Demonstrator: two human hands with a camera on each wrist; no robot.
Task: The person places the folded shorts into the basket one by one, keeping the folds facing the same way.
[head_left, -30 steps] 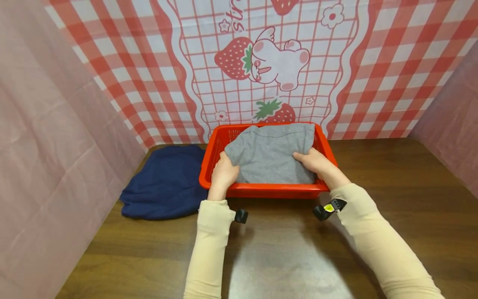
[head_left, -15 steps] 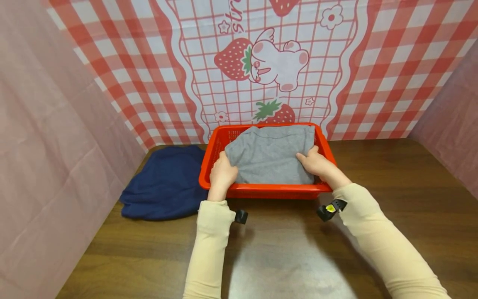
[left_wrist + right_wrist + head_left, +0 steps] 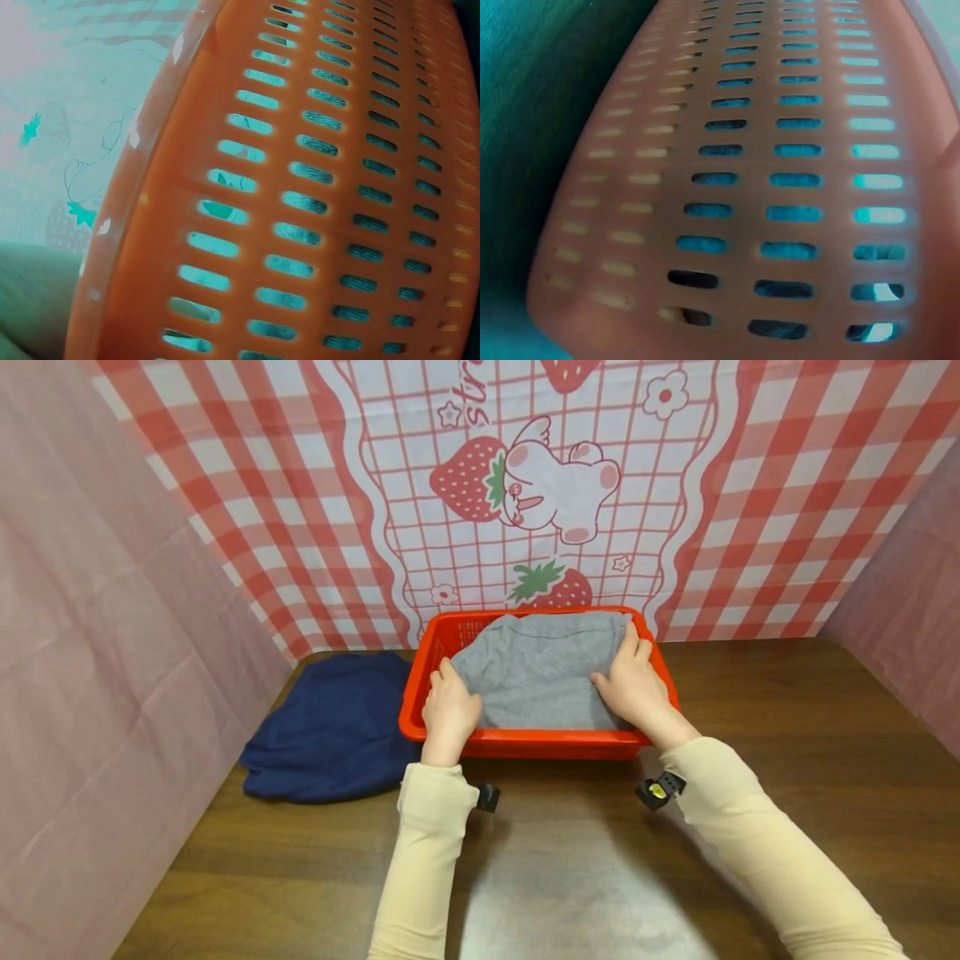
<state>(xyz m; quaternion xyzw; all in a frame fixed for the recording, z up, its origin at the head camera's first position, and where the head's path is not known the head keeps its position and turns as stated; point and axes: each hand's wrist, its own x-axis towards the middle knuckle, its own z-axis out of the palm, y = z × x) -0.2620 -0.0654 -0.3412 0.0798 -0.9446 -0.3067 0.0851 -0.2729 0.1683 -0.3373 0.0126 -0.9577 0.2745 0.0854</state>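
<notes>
A folded grey garment (image 3: 540,672) lies inside the red slotted plastic basket (image 3: 555,737); its exact kind does not show. At the garment's left edge is my left hand (image 3: 452,706), inside the basket, with fingers pointing forward and thumb apart. My right hand (image 3: 636,685) rests along the right edge, fingers extended toward the far right corner and thumb spread over the cloth. In the left wrist view, the basket wall (image 3: 300,180) fills most of the picture, and part of a hand (image 3: 37,300) shows beside the rim. The right wrist view shows only the slotted wall (image 3: 742,180), the hand hidden.
A folded navy blue cloth (image 3: 337,727) lies on the wooden table (image 3: 555,860), just left of the basket. A checked curtain with strawberry prints (image 3: 562,485) hangs right behind the basket. Pink curtains (image 3: 97,652) close off both sides.
My right hand has loosened from the garment's right edge and moved forward, its fingers straightening toward the far corner. The left fingers have lifted slightly into view. The garment stays in the basket.
</notes>
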